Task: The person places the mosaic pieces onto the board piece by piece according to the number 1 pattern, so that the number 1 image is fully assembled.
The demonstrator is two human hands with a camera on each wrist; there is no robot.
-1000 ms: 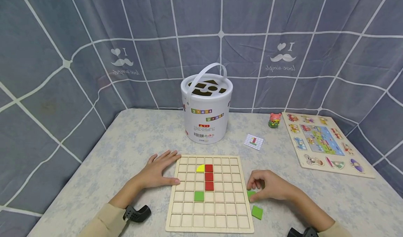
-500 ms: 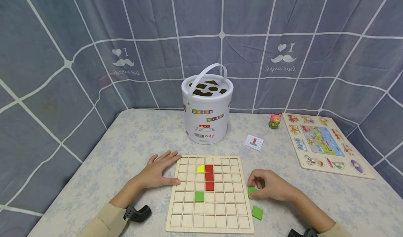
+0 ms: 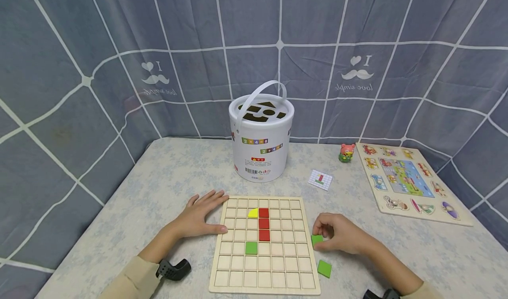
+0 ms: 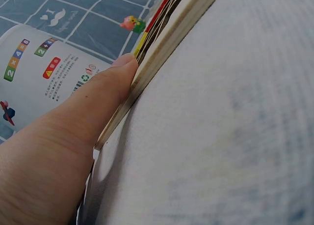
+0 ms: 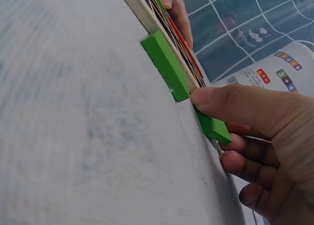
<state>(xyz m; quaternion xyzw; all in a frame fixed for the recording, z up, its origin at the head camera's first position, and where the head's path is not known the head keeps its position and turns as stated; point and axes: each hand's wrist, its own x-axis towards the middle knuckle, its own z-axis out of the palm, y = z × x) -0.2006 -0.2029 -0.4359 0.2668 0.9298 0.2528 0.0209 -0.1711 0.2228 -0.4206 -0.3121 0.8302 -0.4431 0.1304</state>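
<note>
A wooden grid board (image 3: 234, 278) lies on the table. On it sit three red square tiles (image 3: 263, 223) in a column, a yellow quarter-round piece (image 3: 253, 213) left of the top one, and a green tile (image 3: 251, 248) lower down. With fingers spread, my left hand (image 3: 198, 217) rests at the board's left edge, its thumb (image 4: 110, 82) touching the rim. Just off the right edge, my right hand (image 3: 341, 233) pinches a green square tile (image 5: 212, 126) between thumb and fingers, close over the table. A second loose green tile (image 3: 324, 268) lies nearer me.
A white bucket (image 3: 259, 153) with shape holes in its lid stands behind the board. A small pattern card (image 3: 325, 183) lies to its right. Farther right are a pink-and-green toy figure (image 3: 346, 152) and a wooden picture puzzle (image 3: 381, 204). A grid-patterned curtain (image 3: 190, 78) hangs behind.
The green tile at my right hand has shifted slightly away from me and shows more between the fingers. My left hand and the pieces on the board stay put.
</note>
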